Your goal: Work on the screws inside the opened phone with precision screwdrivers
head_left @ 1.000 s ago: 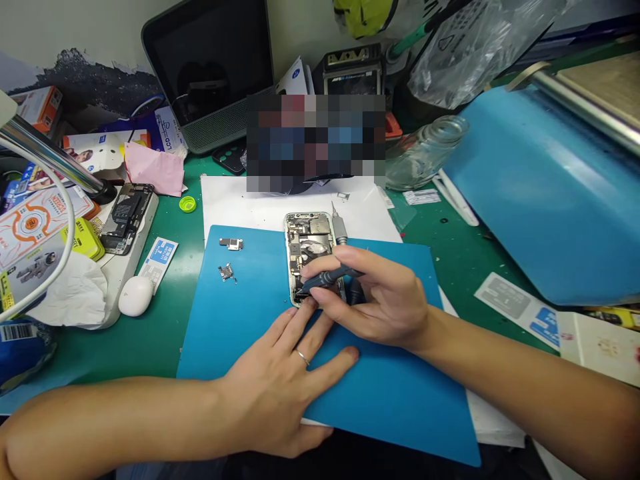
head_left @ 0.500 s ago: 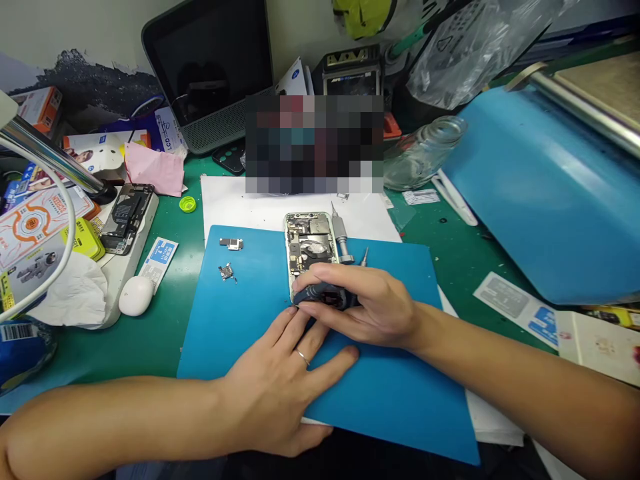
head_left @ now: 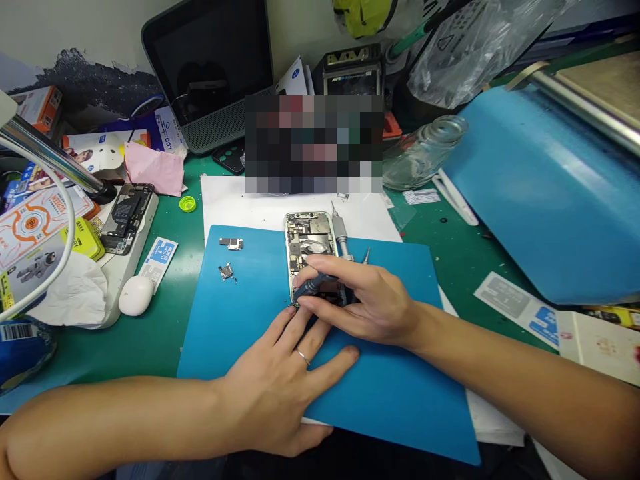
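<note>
"Where was the phone?"

"The opened phone (head_left: 313, 240) lay face up, its upper part over the white paper (head_left: 240, 203) and the rest on the blue mat (head_left: 240, 327). Its inner parts were bare down to the near end, which fingers partly hid."

"And the hands?"

"The right hand (head_left: 380, 300) had its thumb and fingers closed narrowly around a dark tool (head_left: 313, 285) at the near end. The left hand (head_left: 280, 387) lay palm down, fingers spread, tips by the phone's near edge; I saw nothing in its grasp."

"How far along did it look?"

"The phone was open, with no cover over its parts. A flat metal piece (head_left: 232, 244) and a smaller cut-out piece (head_left: 227, 271) lay apart from it on the mat. Whether they belonged to it, I couldn't tell, nor whether the tool's tip was engaged. A silver screwdriver (head_left: 339, 228) lay just beside the phone, out of hand."

"Any containers?"

"A glass jar (head_left: 425, 157) leaned beyond the paper; I couldn't make out any contents. A yellow case (head_left: 83, 239) looked closed, and so did the orange-and-white box (head_left: 37, 223) near it. The clear plastic bag (head_left: 460, 57) was crumpled, contents unclear."
</note>
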The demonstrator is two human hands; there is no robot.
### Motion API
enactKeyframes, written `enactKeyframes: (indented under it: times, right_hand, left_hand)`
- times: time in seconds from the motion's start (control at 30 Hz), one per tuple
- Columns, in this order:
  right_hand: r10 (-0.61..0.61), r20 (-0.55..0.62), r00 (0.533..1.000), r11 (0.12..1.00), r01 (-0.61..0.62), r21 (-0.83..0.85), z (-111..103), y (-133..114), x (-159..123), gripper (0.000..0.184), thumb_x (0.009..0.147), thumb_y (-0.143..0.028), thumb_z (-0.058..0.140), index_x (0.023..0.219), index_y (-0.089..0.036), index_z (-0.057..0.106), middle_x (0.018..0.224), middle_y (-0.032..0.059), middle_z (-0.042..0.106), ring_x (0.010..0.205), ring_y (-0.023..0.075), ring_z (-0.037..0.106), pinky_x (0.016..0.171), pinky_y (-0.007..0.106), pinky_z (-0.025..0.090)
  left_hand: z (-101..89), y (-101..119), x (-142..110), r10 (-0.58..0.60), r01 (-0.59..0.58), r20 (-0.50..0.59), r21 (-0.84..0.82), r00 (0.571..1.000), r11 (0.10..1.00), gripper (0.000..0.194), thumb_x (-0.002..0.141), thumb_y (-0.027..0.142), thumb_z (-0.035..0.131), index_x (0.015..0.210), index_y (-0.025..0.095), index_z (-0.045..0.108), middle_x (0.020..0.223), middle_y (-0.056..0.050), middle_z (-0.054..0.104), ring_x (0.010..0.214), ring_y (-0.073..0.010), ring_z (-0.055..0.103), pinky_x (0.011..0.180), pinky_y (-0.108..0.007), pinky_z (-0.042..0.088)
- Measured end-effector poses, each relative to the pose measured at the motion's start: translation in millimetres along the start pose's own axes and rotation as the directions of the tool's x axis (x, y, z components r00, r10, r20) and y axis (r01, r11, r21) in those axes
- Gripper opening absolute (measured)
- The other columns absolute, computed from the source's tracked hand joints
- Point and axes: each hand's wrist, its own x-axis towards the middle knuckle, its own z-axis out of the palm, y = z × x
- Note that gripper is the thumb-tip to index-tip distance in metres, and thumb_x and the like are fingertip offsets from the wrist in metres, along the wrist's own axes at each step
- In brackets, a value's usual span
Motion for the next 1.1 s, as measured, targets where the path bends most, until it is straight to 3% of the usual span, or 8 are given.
enactKeyframes:
  times: [0.3,1.1]
  right_hand:
    - [-0.007,-0.019,1.0,1.0,0.007,-0.016,0.0,-0.6,0.6,0.066,0.095,-0.015,0.066,0.155,-0.021,0.037,0.102,0.0065,0.078,0.083,0.0169,0.078,0.074,0.026,0.068]
    - [0.023,-0.01,1.0,1.0,-0.023,0.0,-0.8,-1.4,-0.7,0.065,0.096,-0.016,0.066,0.154,-0.025,0.038,0.105,0.0052,0.079,0.087,0.0179,0.079,0.077,0.028,0.069]
  left_hand:
    - [-3.6,0.3,0.2,-0.007,0.007,0.011,0.002,1.0,1.0,0.095,0.086,0.06,0.068,0.161,0.018,0.026,0.164,-0.027,0.028,0.155,-0.0456,0.021,0.123,-0.064,0.014]
    - [-3.0,0.2,1.4,-0.001,0.001,0.02,0.008,1.0,1.0,0.092,0.089,0.061,0.064,0.161,0.017,0.025,0.164,-0.027,0.029,0.154,-0.0469,0.025,0.122,-0.063,0.015]
